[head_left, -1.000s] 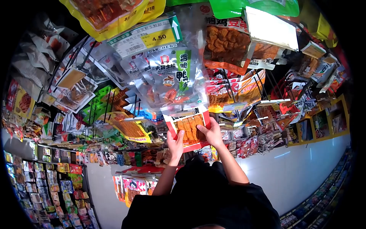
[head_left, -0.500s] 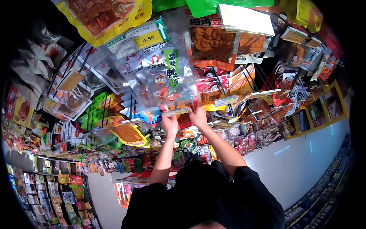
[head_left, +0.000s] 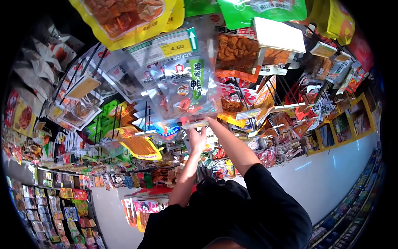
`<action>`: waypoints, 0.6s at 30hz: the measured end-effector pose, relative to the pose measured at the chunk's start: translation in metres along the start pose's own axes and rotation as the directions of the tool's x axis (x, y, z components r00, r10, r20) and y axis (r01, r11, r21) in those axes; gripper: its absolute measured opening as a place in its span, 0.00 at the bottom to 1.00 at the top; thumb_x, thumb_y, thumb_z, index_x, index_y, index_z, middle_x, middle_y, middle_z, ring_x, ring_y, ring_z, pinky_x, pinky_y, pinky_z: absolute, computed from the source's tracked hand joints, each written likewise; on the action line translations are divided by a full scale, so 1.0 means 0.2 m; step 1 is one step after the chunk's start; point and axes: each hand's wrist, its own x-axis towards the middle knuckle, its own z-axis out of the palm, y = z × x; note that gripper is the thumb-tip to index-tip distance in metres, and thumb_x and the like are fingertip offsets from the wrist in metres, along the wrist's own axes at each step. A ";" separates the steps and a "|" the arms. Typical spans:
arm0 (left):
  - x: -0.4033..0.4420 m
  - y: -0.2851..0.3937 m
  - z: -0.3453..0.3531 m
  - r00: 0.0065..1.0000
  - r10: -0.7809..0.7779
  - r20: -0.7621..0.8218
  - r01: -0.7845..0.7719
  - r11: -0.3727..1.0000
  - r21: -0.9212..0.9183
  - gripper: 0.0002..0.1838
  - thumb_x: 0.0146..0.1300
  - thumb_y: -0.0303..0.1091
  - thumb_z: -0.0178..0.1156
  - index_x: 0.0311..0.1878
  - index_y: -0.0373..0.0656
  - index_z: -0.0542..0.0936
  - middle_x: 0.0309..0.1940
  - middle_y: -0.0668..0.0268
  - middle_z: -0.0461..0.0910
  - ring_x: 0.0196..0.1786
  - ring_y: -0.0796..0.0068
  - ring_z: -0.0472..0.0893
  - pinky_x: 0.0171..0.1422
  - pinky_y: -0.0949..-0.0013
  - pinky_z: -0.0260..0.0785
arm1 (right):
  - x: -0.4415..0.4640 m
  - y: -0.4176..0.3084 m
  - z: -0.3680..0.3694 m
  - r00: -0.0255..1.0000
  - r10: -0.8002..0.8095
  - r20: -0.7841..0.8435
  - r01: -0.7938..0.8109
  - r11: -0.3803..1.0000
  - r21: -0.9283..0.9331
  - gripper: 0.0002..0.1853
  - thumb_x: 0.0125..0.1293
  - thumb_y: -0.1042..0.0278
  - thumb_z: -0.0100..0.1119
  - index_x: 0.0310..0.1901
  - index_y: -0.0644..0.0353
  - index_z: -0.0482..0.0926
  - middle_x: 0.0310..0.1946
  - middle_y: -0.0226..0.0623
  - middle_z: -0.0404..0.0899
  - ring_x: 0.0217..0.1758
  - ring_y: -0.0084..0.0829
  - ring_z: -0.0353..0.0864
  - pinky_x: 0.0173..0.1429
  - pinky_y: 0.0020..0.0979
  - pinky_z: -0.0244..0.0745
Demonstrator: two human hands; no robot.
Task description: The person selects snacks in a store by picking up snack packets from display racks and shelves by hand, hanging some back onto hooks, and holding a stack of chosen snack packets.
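My left hand (head_left: 197,140) is raised below a price tag holder (head_left: 195,124), with its fingers curled against a white-edged snack packet (head_left: 210,143) that shows on both sides of it. The tag partly covers the fingertips. My right hand reaches up behind the tag and a hanging silver pouch; only the right wrist (head_left: 214,125) shows, so its fingers are hidden. That silver pouch (head_left: 188,89), with a green label strip, hangs just above both hands. A green and white price card (head_left: 163,45) reading 4.50 is in front of its top.
Yellow snack bags (head_left: 124,20) and a green bag (head_left: 261,12) hang close overhead. Brown-food packets (head_left: 236,52) hang to the right. Metal hooks with tags, such as one holder (head_left: 287,107), jut outward. Pale floor (head_left: 286,174) lies below, and another stocked rack (head_left: 54,211) stands at lower left.
My right hand has gone up behind the tag and silver pouch. My left hand has shifted right and slightly down, and the white-edged packet now shows around it. The view has shifted slightly.
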 end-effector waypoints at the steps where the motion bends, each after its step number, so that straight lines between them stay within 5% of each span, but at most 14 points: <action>1: -0.04 0.07 -0.05 0.996 -0.039 0.084 0.046 0.996 -0.079 0.25 0.58 0.34 0.63 0.57 0.34 0.70 0.55 0.46 0.73 0.60 0.50 0.73 0.64 0.58 0.62 | 0.01 -0.01 0.00 1.000 -0.007 0.004 0.007 1.000 -0.012 0.23 0.54 0.64 0.60 0.53 0.57 0.72 0.42 0.54 0.74 0.48 0.53 0.76 0.52 0.43 0.73; 3: -0.10 0.05 -0.07 0.975 -0.022 0.221 0.055 0.988 -0.143 0.34 0.59 0.34 0.63 0.64 0.30 0.61 0.61 0.42 0.66 0.64 0.47 0.67 0.69 0.57 0.58 | 0.04 0.01 0.01 1.000 -0.026 0.013 0.026 0.999 -0.038 0.21 0.54 0.63 0.60 0.50 0.59 0.74 0.40 0.54 0.76 0.46 0.53 0.78 0.50 0.43 0.74; 7: -0.17 -0.04 -0.04 0.979 -0.059 0.193 0.094 0.980 -0.177 0.28 0.61 0.31 0.61 0.62 0.34 0.65 0.58 0.49 0.71 0.62 0.55 0.71 0.66 0.60 0.61 | 0.00 0.06 -0.06 0.998 -0.068 -0.004 0.067 0.994 -0.090 0.17 0.54 0.62 0.61 0.43 0.62 0.76 0.34 0.53 0.79 0.41 0.54 0.80 0.46 0.43 0.75; 10: -0.11 -0.15 0.04 0.981 -0.086 0.174 0.124 0.968 -0.219 0.21 0.63 0.29 0.60 0.58 0.35 0.69 0.53 0.53 0.75 0.55 0.61 0.76 0.61 0.64 0.67 | -0.27 0.13 -0.20 0.993 0.101 -0.061 -0.093 0.987 0.130 0.13 0.54 0.62 0.62 0.33 0.65 0.79 0.28 0.49 0.82 0.37 0.48 0.83 0.44 0.39 0.77; 12: -0.06 -0.07 0.06 0.979 -0.051 0.196 0.085 0.981 -0.172 0.17 0.64 0.31 0.59 0.53 0.34 0.72 0.48 0.53 0.78 0.52 0.60 0.78 0.57 0.62 0.69 | -0.43 0.18 -0.30 0.958 0.122 -0.261 -0.070 0.978 0.198 0.15 0.55 0.65 0.65 0.39 0.69 0.78 0.32 0.44 0.83 0.36 0.33 0.83 0.45 0.33 0.76; 13: -0.03 -0.01 0.08 0.982 0.010 0.186 0.025 0.983 -0.184 0.17 0.64 0.35 0.59 0.50 0.33 0.73 0.46 0.49 0.78 0.51 0.57 0.78 0.56 0.61 0.69 | -0.47 0.21 -0.36 0.929 0.196 -0.314 -0.095 0.946 0.309 0.18 0.55 0.68 0.65 0.44 0.70 0.75 0.36 0.46 0.80 0.39 0.36 0.80 0.47 0.34 0.75; 16: 0.09 0.15 0.16 0.947 0.008 0.321 0.004 0.999 -0.036 0.21 0.64 0.37 0.59 0.54 0.32 0.72 0.49 0.44 0.77 0.55 0.50 0.76 0.58 0.59 0.66 | -0.44 0.32 -0.54 0.813 0.176 -0.555 -0.115 0.983 0.143 0.24 0.55 0.70 0.64 0.51 0.71 0.69 0.46 0.53 0.72 0.51 0.45 0.72 0.59 0.39 0.65; 17: 0.14 0.22 0.18 0.893 -0.100 0.439 0.142 0.988 -0.065 0.25 0.64 0.39 0.58 0.59 0.33 0.69 0.53 0.43 0.75 0.57 0.48 0.75 0.60 0.58 0.65 | -0.42 0.33 -0.58 0.759 0.160 -0.631 -0.132 0.987 0.092 0.26 0.55 0.71 0.63 0.54 0.72 0.67 0.50 0.55 0.69 0.56 0.49 0.69 0.63 0.41 0.62; 18: 0.18 0.18 0.27 0.909 0.013 0.416 0.065 0.983 -0.172 0.27 0.63 0.39 0.57 0.61 0.34 0.67 0.55 0.43 0.74 0.59 0.49 0.74 0.62 0.59 0.64 | -0.40 0.34 -0.63 0.783 0.119 -0.610 -0.133 0.991 0.023 0.26 0.56 0.70 0.64 0.55 0.72 0.67 0.52 0.57 0.70 0.57 0.50 0.70 0.63 0.41 0.63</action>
